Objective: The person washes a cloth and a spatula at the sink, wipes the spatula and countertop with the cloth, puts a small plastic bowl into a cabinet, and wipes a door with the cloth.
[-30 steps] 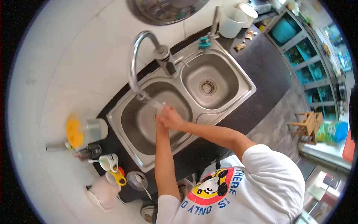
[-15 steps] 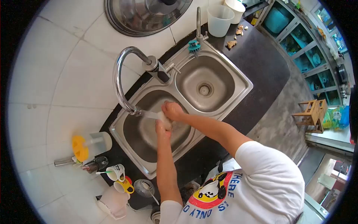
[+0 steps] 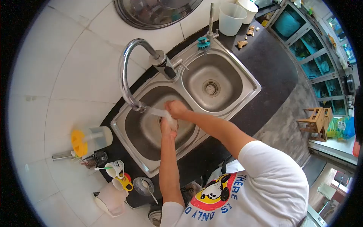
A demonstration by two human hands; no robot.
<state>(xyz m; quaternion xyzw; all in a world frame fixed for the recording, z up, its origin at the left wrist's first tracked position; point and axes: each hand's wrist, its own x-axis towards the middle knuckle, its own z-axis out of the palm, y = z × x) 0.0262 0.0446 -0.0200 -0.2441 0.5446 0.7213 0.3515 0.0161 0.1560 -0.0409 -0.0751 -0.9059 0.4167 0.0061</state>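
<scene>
Under the running tap [image 3: 128, 75], a pale, whitish object [image 3: 171, 122] is held between my two hands, over the left sink basin [image 3: 141, 130]. Its kind is not clear, as water and fingers cover part of it. My left hand [image 3: 166, 128] grips it from the near left side, fingers curled. On the far right side my right hand [image 3: 176, 109] is closed against it. The stream lands on the object and beside my right fingers.
The right basin [image 3: 196, 85] has a drain strainer. A teal brush [image 3: 203, 43] sits by a second, thin tap. Ginger pieces [image 3: 242, 44] and a translucent tub [image 3: 230, 20] stand behind. Cups [image 3: 114, 168], a yellow-lidded jug [image 3: 100, 137] and a pink pitcher [image 3: 110, 199] line the left.
My hands have turned the pale object slightly under the stream, and my left hand has shifted a little right. The whole view has moved slightly.
</scene>
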